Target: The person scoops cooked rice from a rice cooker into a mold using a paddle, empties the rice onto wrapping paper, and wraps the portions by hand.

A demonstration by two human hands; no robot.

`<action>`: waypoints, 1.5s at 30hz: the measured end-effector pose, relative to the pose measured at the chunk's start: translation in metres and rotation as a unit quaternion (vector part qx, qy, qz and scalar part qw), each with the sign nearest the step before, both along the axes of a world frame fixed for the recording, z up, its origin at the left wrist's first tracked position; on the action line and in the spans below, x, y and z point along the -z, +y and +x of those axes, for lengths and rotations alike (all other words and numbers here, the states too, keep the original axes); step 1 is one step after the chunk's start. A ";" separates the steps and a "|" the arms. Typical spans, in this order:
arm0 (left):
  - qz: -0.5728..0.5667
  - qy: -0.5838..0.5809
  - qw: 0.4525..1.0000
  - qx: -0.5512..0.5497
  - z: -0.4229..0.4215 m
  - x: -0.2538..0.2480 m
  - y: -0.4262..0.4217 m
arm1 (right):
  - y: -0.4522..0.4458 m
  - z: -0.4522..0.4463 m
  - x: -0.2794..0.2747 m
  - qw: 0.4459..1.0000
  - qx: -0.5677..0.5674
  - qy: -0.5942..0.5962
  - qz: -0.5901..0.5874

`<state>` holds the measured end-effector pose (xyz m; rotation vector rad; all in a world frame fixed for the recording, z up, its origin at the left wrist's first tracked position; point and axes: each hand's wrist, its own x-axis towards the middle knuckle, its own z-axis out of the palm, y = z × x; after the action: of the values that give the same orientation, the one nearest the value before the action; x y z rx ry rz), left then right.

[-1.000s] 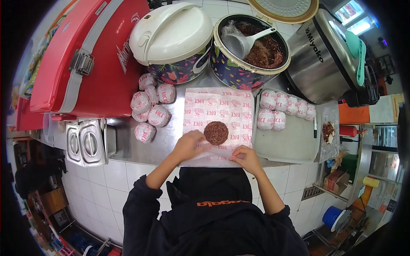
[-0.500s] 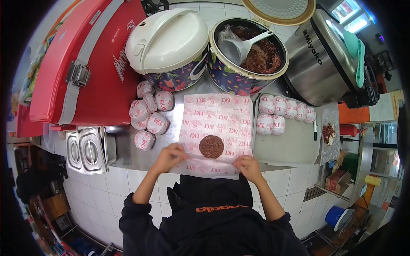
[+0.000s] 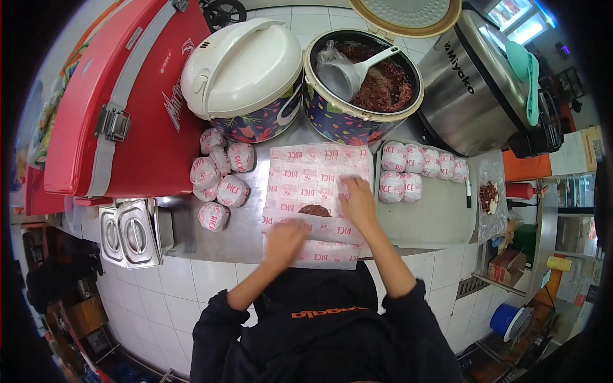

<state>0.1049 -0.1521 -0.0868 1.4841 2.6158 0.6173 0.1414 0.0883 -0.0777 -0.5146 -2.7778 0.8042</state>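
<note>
A printed sheet of wrapping paper [image 3: 288, 172] lies on the metal table, its near part folded up over a round mound of dark reddish-brown rice [image 3: 315, 210]. Only the far edge of the mound shows. My left hand [image 3: 285, 244] is at the fold, left of and nearer than the rice; motion smears its fingers. Over the right side of the sheet, beyond the fold, is my right hand [image 3: 356, 196]. Its slightly blurred fingers look apart, with nothing visible in them. Whether they press on the paper is hard to see.
Wrapped rice balls [image 3: 233, 191] cluster at left; more stand in a tray [image 3: 424, 223] with a marker [image 3: 469, 191]. Behind are a lidded cooker [image 3: 246, 70], an open rice pot [image 3: 338, 121] holding a scoop [image 3: 345, 76], a steel cooker [image 3: 472, 96] and a red cooler [image 3: 143, 96].
The paper's near edge has been folded away from me over the rice, hiding most of it. My right hand has moved farther forward and slightly left; my left hand has moved right, toward the sheet's middle.
</note>
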 end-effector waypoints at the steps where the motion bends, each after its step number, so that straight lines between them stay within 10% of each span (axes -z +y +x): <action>1: 0.010 0.051 0.997 0.049 0.018 -0.004 0.006 | 0.004 -0.021 0.002 0.999 -0.023 0.039 0.006; 10: -0.002 0.003 1.000 -0.010 0.031 -0.008 0.015 | 0.041 -0.089 0.015 0.962 -0.119 -0.241 -0.049; 19: 0.012 -0.024 0.999 -0.021 0.029 -0.009 0.015 | 0.032 -0.052 0.029 0.993 -0.092 -0.044 0.064; 32: 0.054 0.033 0.996 -0.069 -0.029 -0.053 0.046 | 0.011 -0.036 -0.044 0.980 -0.181 -0.071 0.039; 45: -0.027 0.103 0.976 0.191 -0.015 -0.017 0.012 | -0.063 0.067 -0.042 0.988 -0.148 0.026 0.019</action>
<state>0.0900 -0.1405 -0.0697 2.0559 2.3498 0.3655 0.2083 0.0252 -0.0360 -0.0706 -2.8521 0.8062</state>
